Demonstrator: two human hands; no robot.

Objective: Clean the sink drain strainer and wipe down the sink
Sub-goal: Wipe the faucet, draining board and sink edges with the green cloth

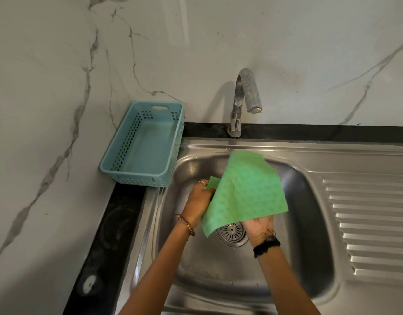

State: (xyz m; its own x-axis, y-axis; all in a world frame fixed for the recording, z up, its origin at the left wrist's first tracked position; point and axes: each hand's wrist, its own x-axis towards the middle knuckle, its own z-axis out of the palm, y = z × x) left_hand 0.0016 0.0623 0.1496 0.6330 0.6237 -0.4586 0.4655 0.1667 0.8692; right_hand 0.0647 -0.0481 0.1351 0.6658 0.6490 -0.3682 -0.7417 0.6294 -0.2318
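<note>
I see the left hand (199, 201) curled, pinching the green cloth (246, 189) at its left corner. Right hand (260, 227): palm up, fingers hidden under the cloth's edge, closure undetermined. Cloth spread above the sink (309, 223), overlapping the drain strainer (231, 234)

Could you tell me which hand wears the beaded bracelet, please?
The left hand, gripping the green cloth, wears the beaded bracelet; the right hand wears a black band.
</note>
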